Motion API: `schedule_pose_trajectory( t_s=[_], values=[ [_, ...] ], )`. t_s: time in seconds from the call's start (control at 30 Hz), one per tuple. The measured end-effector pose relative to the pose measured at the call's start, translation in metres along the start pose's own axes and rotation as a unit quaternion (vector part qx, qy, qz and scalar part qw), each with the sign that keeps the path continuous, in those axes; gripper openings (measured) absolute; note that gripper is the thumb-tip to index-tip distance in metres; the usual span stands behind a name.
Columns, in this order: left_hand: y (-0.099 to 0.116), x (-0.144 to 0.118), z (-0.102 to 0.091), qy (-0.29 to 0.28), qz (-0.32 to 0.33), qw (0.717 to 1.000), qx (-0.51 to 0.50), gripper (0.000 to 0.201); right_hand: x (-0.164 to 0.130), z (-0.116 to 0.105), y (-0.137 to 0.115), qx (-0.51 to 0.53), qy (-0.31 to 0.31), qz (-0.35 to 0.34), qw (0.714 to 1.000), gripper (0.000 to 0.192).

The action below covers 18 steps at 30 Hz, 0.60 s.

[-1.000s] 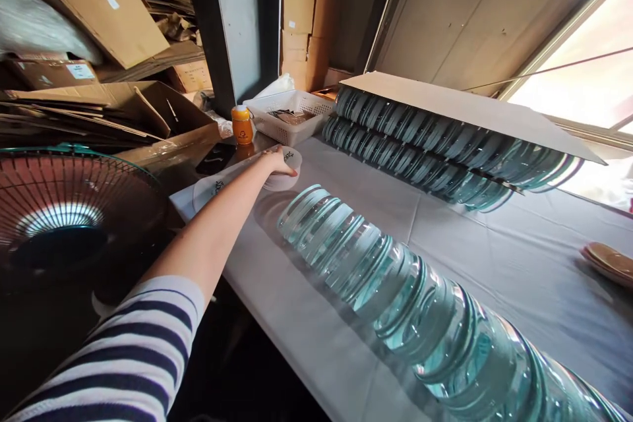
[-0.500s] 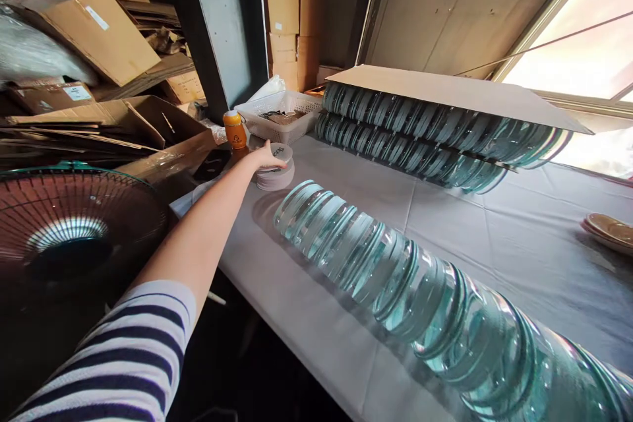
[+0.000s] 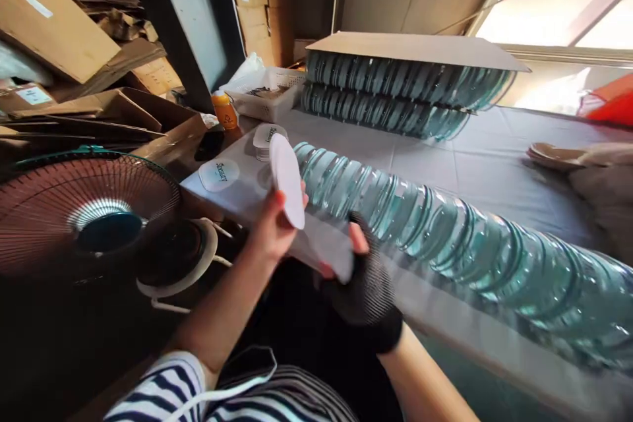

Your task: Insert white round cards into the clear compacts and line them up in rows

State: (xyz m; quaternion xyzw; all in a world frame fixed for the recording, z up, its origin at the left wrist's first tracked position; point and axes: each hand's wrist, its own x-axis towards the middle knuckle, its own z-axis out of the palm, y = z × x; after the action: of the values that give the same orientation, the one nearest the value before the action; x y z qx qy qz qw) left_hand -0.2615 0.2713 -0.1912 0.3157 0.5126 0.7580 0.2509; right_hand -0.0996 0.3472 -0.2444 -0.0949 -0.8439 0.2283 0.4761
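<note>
On my feed's left side, an open carton (image 3: 174, 140) holds flat cardboard pieces (image 3: 84, 112), with a fan (image 3: 111, 227) in front of it. Next I see a round printed piece (image 3: 218, 175) lying flat near the corner of the bench (image 3: 428, 161), and an orange bottle (image 3: 225, 112), capped, so its contents are hidden from me. The white basket (image 3: 254, 106) beside it holds small dark and brownish bits I can't make out. A stack of discs (image 3: 263, 146) stands just in front. My left hand (image 3: 279, 227) pinches a white disc (image 3: 287, 179), tilted nearly upright, above the bench's near edge. I'd judge the work partway: one disc is up, while the stack waits. My right hand (image 3: 368, 283), gloved with bare fingertips, is curled at a pale blurred piece (image 3: 332, 247); I can't tell whether it grips. Beyond runs a row of clear glass pieces (image 3: 420, 211) on its side, apparently still unpacked. Behind, two tiers of glass (image 3: 386, 89) sit under a cardboard sheet (image 3: 415, 47), seemingly further along.
</note>
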Motion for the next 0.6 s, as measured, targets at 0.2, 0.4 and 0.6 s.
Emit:
schedule_pose_trajectory(
  t_s=[0.2,0.4,0.6],
  values=[
    [-0.058,-0.062,0.030,-0.091,-0.035,0.994,0.043,0.087,0.011,0.004,0.000,0.035,-0.050,0.088,0.994,0.039],
    [-0.074,-0.013,0.003,-0.007,0.078,0.981,0.180,0.080,0.000,-0.037,0.044,0.106,-0.092,0.168,0.976,0.037],
    [-0.104,-0.019,0.015,-0.059,0.146,0.961,0.227,0.038,-0.032,-0.016,0.060,0.049,0.103,0.149,0.982,0.054]
  ],
)
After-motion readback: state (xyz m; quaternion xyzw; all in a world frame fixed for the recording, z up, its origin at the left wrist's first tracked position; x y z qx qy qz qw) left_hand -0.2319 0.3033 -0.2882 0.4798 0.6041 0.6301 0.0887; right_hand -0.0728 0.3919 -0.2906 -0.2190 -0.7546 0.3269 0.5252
